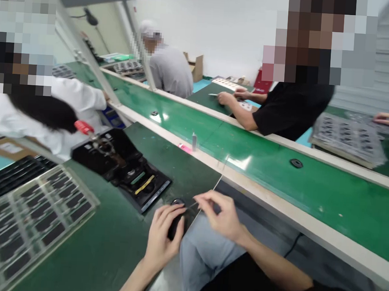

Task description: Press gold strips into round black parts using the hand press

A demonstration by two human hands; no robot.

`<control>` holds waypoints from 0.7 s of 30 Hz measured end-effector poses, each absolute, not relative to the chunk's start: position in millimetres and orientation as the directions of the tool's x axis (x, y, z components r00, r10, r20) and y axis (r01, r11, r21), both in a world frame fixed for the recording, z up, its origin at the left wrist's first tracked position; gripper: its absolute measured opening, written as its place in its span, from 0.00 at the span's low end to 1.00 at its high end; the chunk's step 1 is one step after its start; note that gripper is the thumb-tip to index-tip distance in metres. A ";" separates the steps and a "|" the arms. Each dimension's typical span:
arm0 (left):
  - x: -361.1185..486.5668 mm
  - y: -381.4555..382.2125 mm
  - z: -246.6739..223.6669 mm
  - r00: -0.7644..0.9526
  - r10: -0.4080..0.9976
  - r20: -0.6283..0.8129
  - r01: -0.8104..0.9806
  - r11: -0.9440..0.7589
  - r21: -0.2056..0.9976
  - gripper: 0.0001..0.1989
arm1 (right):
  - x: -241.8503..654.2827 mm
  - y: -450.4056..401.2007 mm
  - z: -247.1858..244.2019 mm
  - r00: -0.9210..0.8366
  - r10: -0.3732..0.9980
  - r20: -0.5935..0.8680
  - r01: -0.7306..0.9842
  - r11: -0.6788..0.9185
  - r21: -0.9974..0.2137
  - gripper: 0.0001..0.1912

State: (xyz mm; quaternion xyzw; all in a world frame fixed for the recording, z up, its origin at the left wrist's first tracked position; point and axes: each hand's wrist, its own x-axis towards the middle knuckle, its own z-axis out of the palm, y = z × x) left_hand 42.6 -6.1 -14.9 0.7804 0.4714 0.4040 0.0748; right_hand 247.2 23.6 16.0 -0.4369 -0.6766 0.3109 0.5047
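The left hand point(164, 233) is clenched round a small black round part point(176, 221) at the near edge of the green mat point(109, 245); the right hand point(218, 215) pinches something thin point(192, 205) (too small to tell what) just beside it. Farther along the mat lie one black tray point(120, 167), with a red-handled tool point(83, 127) at its far corner, and, left, one glossy plastic tray point(35, 215) of dark parts. Past the cream rail point(308, 226), a green belt point(309, 201) carries two black rings point(296, 163); three co-workers point(292, 107) sit around
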 end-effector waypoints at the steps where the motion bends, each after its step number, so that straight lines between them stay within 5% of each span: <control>1: 44.8 -8.4 -16.5 0.278 0.777 0.565 0.726 -0.555 0.406 0.14 | 253.1 26.7 16.3 -0.104 0.882 0.460 0.351 0.466 -0.813 0.13; 4: 52.0 -14.6 -21.3 0.474 0.756 0.451 0.789 -0.592 0.163 0.22 | 266.2 40.5 8.7 -0.204 0.815 0.543 0.514 0.561 -0.649 0.12; 9: 57.9 -16.5 -25.8 0.431 0.861 0.270 0.859 -0.483 0.170 0.27 | 274.1 56.4 -14.0 -0.307 0.807 0.504 0.574 0.580 -0.578 0.12; 15: 60.8 -16.8 -27.6 0.419 0.870 0.258 0.850 -0.476 0.224 0.24 | 280.6 58.5 -13.7 -0.296 0.868 0.398 0.490 0.496 -0.717 0.15; 21: 61.8 -12.2 -34.5 0.314 0.859 0.404 0.834 -0.453 0.316 0.19 | 222.4 98.3 0.4 -0.329 0.888 0.321 0.110 0.374 -0.921 0.17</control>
